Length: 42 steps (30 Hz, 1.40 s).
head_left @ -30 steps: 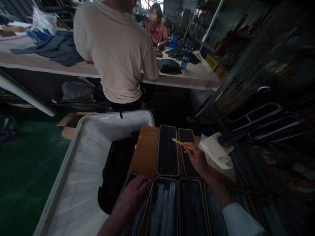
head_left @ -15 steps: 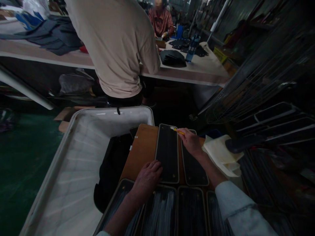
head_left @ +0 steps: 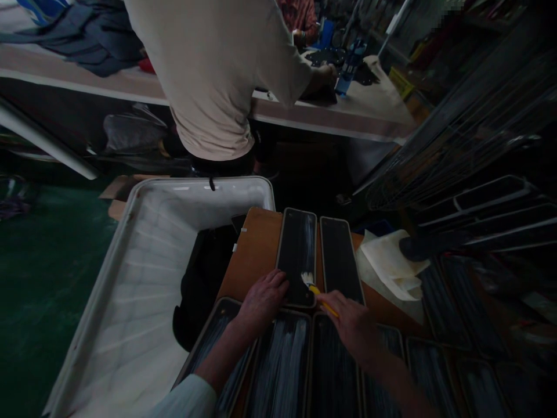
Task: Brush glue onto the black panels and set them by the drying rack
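A dark rectangular panel (head_left: 293,249) with a pale rim and rounded corners lies on a brown board (head_left: 250,244). My left hand (head_left: 263,296) rests on its lower left edge, fingers stretched out and holding nothing. My right hand (head_left: 348,319) is closed around the yellow handle of a paintbrush (head_left: 310,281). The pale bristles touch the lower right part of the panel, and whitish wet streaks run above them. Beside it on the right lies a plain dark panel (head_left: 342,255). Nearer me, streaked panels (head_left: 281,360) lie in a row.
A large white tub (head_left: 143,255) with black pieces (head_left: 204,273) inside stands at the left. Crumpled cream paper (head_left: 391,261) lies right of the board. Ahead, a co-worker in a beige shirt (head_left: 221,81) stands at a long table (head_left: 357,116) holding a bottle (head_left: 349,67).
My right hand has drawn the paintbrush from the panel's far end toward me, leaving a whitish streak. My left hand stays on the panel's edge. The co-worker's arm now reaches right.
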### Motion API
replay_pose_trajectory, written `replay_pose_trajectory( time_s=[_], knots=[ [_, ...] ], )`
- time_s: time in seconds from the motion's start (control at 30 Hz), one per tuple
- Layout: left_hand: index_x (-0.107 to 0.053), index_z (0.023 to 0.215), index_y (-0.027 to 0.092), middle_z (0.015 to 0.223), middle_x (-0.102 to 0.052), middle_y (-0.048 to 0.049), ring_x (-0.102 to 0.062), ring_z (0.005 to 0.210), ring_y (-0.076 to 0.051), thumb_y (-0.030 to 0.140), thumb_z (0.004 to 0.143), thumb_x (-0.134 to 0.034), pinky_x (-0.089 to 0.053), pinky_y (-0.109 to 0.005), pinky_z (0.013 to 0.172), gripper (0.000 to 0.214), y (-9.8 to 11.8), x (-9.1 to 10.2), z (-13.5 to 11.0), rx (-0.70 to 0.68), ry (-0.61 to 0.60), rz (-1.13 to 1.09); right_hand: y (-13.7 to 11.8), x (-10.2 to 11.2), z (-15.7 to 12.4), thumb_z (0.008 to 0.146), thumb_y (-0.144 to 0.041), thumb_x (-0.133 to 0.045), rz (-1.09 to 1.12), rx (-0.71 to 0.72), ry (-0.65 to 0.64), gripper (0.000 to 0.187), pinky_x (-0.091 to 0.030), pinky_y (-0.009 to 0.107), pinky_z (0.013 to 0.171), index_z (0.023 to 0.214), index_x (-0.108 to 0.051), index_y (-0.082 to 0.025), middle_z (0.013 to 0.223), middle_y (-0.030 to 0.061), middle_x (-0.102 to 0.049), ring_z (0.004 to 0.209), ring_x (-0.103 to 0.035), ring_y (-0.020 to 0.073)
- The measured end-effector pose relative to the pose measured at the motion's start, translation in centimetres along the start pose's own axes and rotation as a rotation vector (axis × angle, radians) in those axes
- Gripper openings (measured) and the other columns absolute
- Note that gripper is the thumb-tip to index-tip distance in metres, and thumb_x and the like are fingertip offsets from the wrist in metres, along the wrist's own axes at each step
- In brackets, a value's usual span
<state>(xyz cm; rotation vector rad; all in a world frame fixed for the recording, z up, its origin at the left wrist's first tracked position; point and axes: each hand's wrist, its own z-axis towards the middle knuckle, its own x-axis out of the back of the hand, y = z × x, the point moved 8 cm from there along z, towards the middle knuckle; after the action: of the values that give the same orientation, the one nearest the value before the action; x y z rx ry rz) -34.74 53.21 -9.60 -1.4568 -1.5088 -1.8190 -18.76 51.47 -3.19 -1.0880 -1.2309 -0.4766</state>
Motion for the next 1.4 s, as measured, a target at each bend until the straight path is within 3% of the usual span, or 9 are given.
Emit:
replay_pose_trajectory(
  time_s=[0.17,0.37,0.53,0.67,0.83,1.03,1.13,1.23,1.4],
  knots=[
    [-0.058,0.122,0.02,0.133,-0.055,-0.0083,-0.045,0.13,-0.025,0.018,0.089,-0.059,-0.041,-0.039,0.11,0.033,0.0,-0.1,-0.2,-0.004,-0.009,-0.019,-0.8,2.4,-0.2,0.099,-0.027,-0.046,0.147,-0.014,-0.031,0.02,-0.058,0.029,0.071,0.113,-0.061,-0.028,0.099,0.0019,-0.07,0.081,-0.071,0.0172],
    [-0.057,0.125,0.019,0.137,-0.054,-0.0083,-0.043,0.134,-0.026,0.017,0.088,-0.06,-0.038,-0.039,0.114,0.036,-0.1,-0.5,-0.2,-0.006,-0.014,-0.013,3.0,6.0,7.8,0.098,-0.029,-0.046,0.132,-0.045,0.188,0.022,-0.056,0.033,0.082,0.114,-0.062,-0.026,0.108,0.0037,-0.07,0.096,-0.069,0.0197],
    [-0.056,0.127,0.018,0.138,-0.054,-0.0084,-0.044,0.134,-0.025,0.015,0.09,-0.056,-0.039,-0.038,0.113,0.036,-0.2,-0.9,-0.2,0.001,-0.013,0.001,5.0,5.2,13.8,0.098,-0.027,-0.048,0.024,-0.011,0.314,0.022,-0.053,0.034,0.09,0.114,-0.063,-0.024,0.112,0.0048,-0.069,0.102,-0.067,0.0211],
    [-0.056,0.127,0.018,0.14,-0.053,-0.0083,-0.044,0.135,-0.025,0.015,0.091,-0.054,-0.039,-0.039,0.113,0.036,-0.1,-1.0,-0.3,0.004,-0.006,0.017,5.6,3.6,15.7,0.098,-0.024,-0.047,-0.044,-0.012,0.297,0.023,-0.053,0.032,0.087,0.115,-0.063,-0.023,0.112,0.0052,-0.069,0.101,-0.067,0.021],
    [-0.056,0.126,0.019,0.139,-0.053,-0.0081,-0.043,0.135,-0.025,0.016,0.092,-0.053,-0.039,-0.038,0.113,0.035,-0.2,-0.8,-0.2,0.007,-0.007,-0.005,3.8,1.7,12.6,0.099,-0.023,-0.047,-0.055,0.016,0.191,0.023,-0.055,0.029,0.079,0.116,-0.061,-0.024,0.11,0.0041,-0.069,0.096,-0.069,0.0195],
    [-0.057,0.118,0.019,0.129,-0.056,-0.0081,-0.047,0.128,-0.023,0.015,0.092,-0.051,-0.043,-0.037,0.108,0.027,-0.1,-0.2,-0.1,0.01,-0.018,-0.055,-1.1,-0.6,3.1,0.097,-0.013,-0.046,0.014,0.09,-0.022,0.029,-0.056,0.029,0.075,0.121,-0.057,-0.024,0.106,0.0041,-0.069,0.087,-0.07,0.0173],
    [-0.059,0.111,0.02,0.125,-0.056,-0.0071,-0.048,0.124,-0.023,0.015,0.091,-0.053,-0.046,-0.036,0.103,0.021,-0.1,0.0,-0.2,0.027,-0.025,-0.055,-2.8,-0.7,-0.2,0.097,-0.015,-0.047,0.098,0.104,-0.075,0.027,-0.057,0.029,0.075,0.119,-0.058,-0.026,0.103,0.003,-0.07,0.086,-0.07,0.017],
    [-0.06,0.104,0.02,0.121,-0.056,-0.0062,-0.05,0.119,-0.024,0.016,0.089,-0.057,-0.05,-0.035,0.095,0.017,-0.3,0.2,-0.1,0.065,-0.028,-0.039,-2.9,0.6,-0.1,0.098,-0.022,-0.048,0.192,0.082,-0.082,0.022,-0.057,0.028,0.074,0.117,-0.059,-0.028,0.101,0.0016,-0.071,0.087,-0.07,0.0165],
    [-0.061,0.11,0.019,0.126,-0.056,-0.0089,-0.05,0.12,-0.025,0.013,0.089,-0.054,-0.052,-0.038,0.095,0.023,-0.6,-0.1,-0.2,0.08,-0.075,-0.035,0.2,4.3,6.2,0.1,-0.028,-0.045,0.201,0.0,0.122,0.022,-0.056,0.03,0.082,0.116,-0.06,-0.026,0.107,0.0036,-0.069,0.097,-0.069,0.0181]
  ],
)
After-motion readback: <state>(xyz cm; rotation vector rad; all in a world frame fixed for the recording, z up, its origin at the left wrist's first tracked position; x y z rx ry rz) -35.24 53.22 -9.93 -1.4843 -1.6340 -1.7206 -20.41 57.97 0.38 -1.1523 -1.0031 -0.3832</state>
